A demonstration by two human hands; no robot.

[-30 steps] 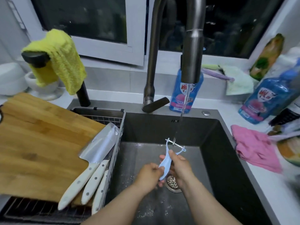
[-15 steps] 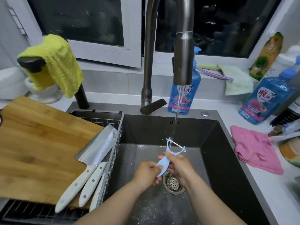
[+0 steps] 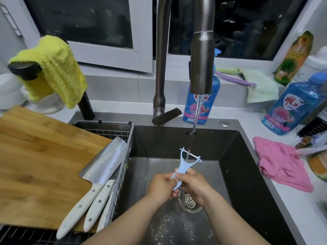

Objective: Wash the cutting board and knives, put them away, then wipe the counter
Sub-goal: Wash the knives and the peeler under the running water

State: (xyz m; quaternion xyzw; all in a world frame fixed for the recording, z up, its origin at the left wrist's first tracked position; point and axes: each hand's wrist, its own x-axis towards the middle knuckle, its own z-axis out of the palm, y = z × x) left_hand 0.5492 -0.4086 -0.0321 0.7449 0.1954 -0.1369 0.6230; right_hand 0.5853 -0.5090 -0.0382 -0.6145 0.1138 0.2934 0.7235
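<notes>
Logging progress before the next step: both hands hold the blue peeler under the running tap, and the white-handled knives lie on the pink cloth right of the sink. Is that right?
Not quite. In the head view the white-handled knives lie on the wooden cutting board left of the sink, not on the pink cloth. The rest holds: the left hand and right hand hold the blue peeler under the running tap.

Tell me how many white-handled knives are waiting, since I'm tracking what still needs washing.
3: the cleaver, a slimmer knife beside it, and a third handle at the rack's edge. All lie on the cutting board; more may be hidden underneath.
</notes>
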